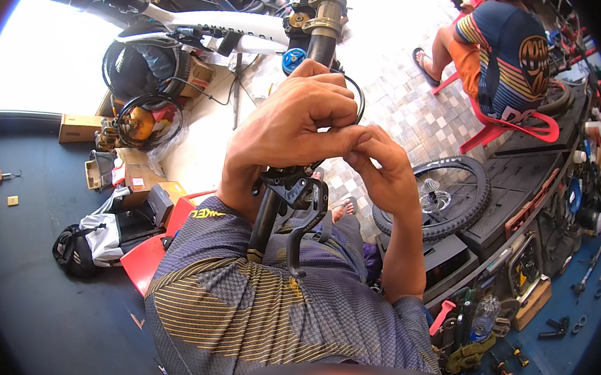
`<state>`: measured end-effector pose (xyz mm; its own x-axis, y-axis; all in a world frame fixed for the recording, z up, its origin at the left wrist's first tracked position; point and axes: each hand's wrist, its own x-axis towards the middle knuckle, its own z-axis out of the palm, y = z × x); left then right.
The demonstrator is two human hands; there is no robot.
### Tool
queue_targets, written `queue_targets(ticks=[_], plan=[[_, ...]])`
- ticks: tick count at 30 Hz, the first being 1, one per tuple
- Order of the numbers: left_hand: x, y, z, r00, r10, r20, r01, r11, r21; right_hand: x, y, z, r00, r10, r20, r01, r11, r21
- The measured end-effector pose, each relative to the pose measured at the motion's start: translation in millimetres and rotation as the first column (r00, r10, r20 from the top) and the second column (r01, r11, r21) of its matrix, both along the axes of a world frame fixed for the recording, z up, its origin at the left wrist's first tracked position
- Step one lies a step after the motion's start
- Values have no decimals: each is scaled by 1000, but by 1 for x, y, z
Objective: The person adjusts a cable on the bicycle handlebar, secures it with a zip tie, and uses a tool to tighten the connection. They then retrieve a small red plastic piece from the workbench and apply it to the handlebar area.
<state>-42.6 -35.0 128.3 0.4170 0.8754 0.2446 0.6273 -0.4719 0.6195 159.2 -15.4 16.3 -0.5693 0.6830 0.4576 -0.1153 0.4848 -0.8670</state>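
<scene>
My left hand (295, 121) is curled above the black handlebar (266, 223), with the brake lever (305, 240) and its clamp below it. My right hand (382, 169) is closed, its fingertips meeting my left thumb. Whatever both hands hold between them is hidden by the fingers. A thin black cable (360, 87) loops up behind my hands. Beyond them stand a black tube with a brass-coloured clamp (324, 15), blue round parts (293, 60) and a white bicycle frame (228, 23).
A person (497, 62) sits on a red chair (534, 128) at upper right. A wheel (480, 193) lies beside black cases (510, 174). Tools (555, 329) cover the right side. Boxes (138, 173), a black-and-white bag (77, 248) and coiled tyres (141, 72) are at left.
</scene>
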Motion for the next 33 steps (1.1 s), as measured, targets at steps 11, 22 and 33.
queue_targets(ticks=[11,22,33], plan=[[3,0,-5,995,-5,102,0,999,49,-14,30,-5,844,447,-298,-537,702,-468],[0,1,-1,1000,0,24,0,1000,16,-27,45,-4,796,528,-298,-604,650,-462],[1,0,-3,1000,12,24,-12,1000,25,-29,38,-4,763,502,-408,-646,605,-465]])
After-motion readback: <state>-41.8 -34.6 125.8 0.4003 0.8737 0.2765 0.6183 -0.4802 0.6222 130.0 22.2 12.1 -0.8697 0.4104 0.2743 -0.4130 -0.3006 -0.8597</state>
